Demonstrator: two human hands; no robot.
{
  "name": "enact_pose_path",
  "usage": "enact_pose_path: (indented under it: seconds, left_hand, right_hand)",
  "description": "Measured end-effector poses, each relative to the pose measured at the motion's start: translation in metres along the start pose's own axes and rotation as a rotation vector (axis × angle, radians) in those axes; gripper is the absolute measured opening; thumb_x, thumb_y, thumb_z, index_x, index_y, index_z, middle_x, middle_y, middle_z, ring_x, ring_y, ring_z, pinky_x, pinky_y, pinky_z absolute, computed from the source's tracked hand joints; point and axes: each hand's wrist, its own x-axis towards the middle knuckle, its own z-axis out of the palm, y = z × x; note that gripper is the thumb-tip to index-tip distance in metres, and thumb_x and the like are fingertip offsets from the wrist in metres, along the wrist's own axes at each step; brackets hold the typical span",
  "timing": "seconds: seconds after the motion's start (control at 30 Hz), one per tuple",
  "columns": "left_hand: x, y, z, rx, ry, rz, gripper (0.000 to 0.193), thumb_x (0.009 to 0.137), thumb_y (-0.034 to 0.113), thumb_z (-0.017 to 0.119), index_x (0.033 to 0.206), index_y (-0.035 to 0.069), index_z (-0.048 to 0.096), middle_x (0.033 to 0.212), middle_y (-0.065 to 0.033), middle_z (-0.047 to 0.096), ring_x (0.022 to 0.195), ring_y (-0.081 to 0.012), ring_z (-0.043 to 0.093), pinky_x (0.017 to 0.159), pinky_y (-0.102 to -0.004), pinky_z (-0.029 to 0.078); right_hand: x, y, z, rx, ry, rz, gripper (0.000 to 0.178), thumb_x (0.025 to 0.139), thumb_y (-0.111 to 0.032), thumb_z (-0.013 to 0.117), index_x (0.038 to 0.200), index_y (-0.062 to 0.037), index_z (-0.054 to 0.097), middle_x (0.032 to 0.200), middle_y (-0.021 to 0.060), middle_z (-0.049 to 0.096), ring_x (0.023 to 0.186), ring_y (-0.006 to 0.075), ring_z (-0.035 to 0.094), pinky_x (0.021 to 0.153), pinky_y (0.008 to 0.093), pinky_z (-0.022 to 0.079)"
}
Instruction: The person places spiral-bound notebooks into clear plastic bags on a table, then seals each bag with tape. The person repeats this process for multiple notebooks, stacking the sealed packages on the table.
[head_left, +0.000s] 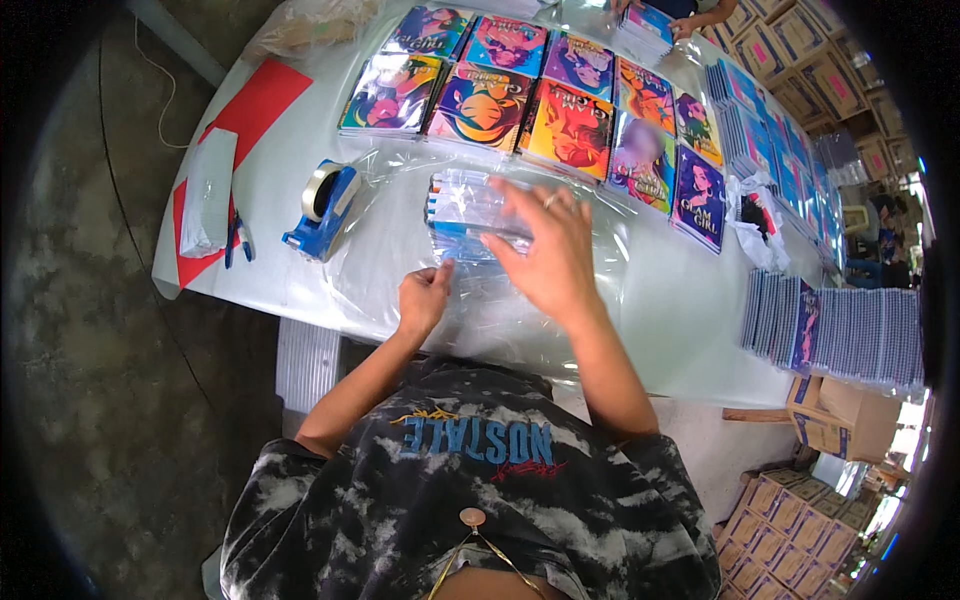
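Under my right hand (548,238) I have clear plastic film (482,298), glossy and creased. The notebooks (567,128) show shiny printed paper covers; my table (680,315) looks smooth, the floor (115,320) rough and matt

A right hand (553,248) reaches over a plastic-wrapped bundle (465,205), a left hand (425,298) by its near edge; tape dispenser (337,212) left, notebooks (480,105) beyond.

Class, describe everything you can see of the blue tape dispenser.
The tape dispenser has a glossy blue body, seemingly plastic, carrying a pale, ring-shaped roll of tape. It rests on the white table, slanted in the picture, its narrower end pointing toward the lower left. Neither hand touches it. Clear plastic film lies to its right; whether they touch is unclear.
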Motion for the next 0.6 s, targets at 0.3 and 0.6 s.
enact_pose_path:
  seconds: [0.3,0.6]
  left_hand:
    - [-0.051,0.03,0.034,-0.096,-1.058,0.197,0.028,0.091,0.03,0.057,0.09,0.002,0.06,0.076,-0.0033,0.062,0.071,-0.0085,0.056,0.067,-0.024,0.045]
    - [0.044,0.069,-0.049,-1.351,-0.68,0.422,0.082,0.079,0.066,0.048,0.136,0.009,0.033,0.135,-0.0089,0.042,0.123,-0.0269,0.041,0.106,-0.0455,0.029]
  right_hand:
    - [0.043,0.0,0.036,-0.056,-0.19,0.1,0.073,0.053,-0.022,0.084,0.115,-0.0035,0.048,0.11,0.0138,0.056,0.107,0.0287,0.051,0.089,0.0407,0.035]
    - [-0.023,0.061,0.003,0.93,0.156,0.168,0.096,0.053,-0.014,0.087,0.132,-0.0072,0.032,0.121,0.0069,0.046,0.116,0.0186,0.043,0.1,0.0316,0.033]
